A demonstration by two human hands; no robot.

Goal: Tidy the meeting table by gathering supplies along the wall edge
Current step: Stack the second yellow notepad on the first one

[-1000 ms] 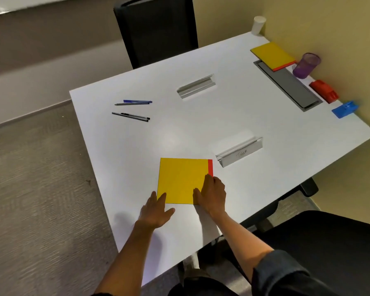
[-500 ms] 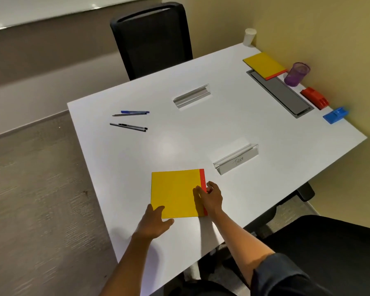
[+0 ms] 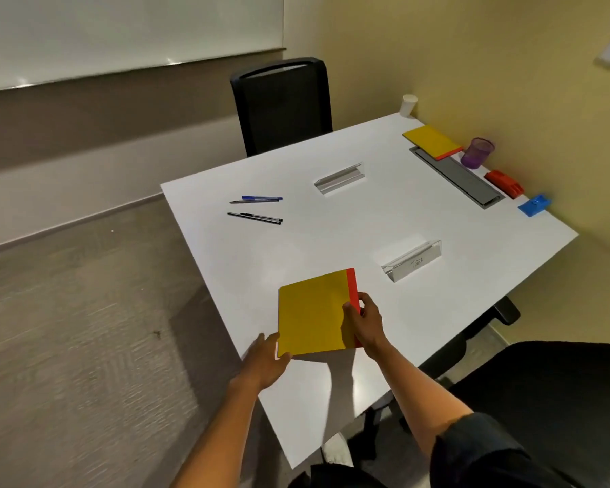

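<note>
We have the yellow notebook (image 3: 312, 313) lifted off the bench (image 3: 331, 248) near its front-left edge, tilted so that its red spine faces the wall edge. Our right hand (image 3: 367, 324) grips it at the spine side, thumb on the cover and fingers (image 3: 365, 301) curled round the red edge, which gives firm control of the bound, stiffer side. Our left hand (image 3: 266, 361) supports the near-left corner from below; its fingers are hidden under the cover, so we cannot tell how they lie, only that the thumb presses at the corner. Two hands keep the thin book from flopping as it is carried.

We judge the next move to be a carry across the bench to the wall edge, where the gathered supplies already sit in a row: a second yellow notebook (image 3: 432, 140) near the far corner, a purple cup (image 3: 478, 153) just beside it, then a red stapler (image 3: 504, 183) and a blue object (image 3: 534, 205), with a white paper cup (image 3: 408, 104) at the far corner. The grey cable tray (image 3: 458, 177) runs alongside them, so stacking on the matching notebook looks the tidiest spot.

Not yet gathered are the pens (image 3: 256, 208) near the left edge and two name holders (image 3: 339, 178) (image 3: 412, 260) mid-bench; the nearer one lies in the path and needs clearing by height.
</note>
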